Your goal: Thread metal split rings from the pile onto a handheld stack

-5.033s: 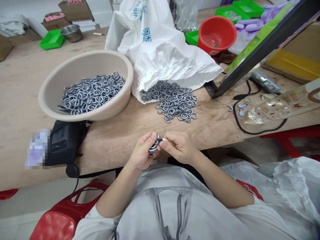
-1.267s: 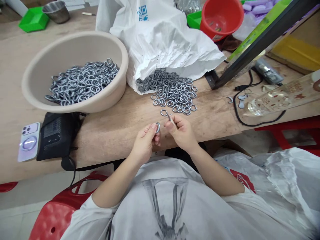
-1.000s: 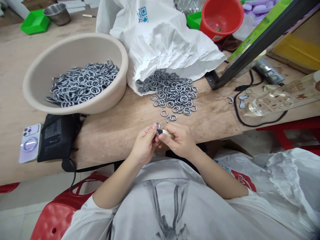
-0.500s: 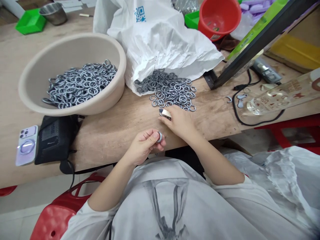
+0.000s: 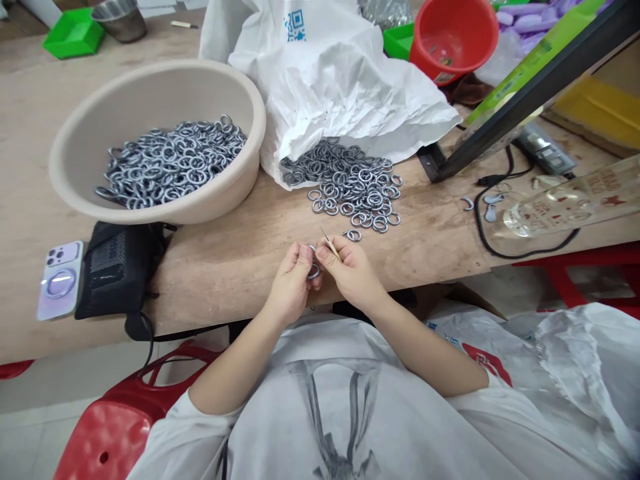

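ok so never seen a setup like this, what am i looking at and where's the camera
No machine here: just a person's bare left hand and right hand, filmed by a camera on their head, looking forward and down. The left holds at least one grey ring; the right, a thin tool with a pale handle. On the wooden table stand a wide tub of similar rings and, beside it, a white sack with more rings heaped at its mouth. A phone lies beside a black bag.

grey rings [image 5: 367, 193] heaped on a wooden bench [image 5: 215, 267] suggest a workshop.
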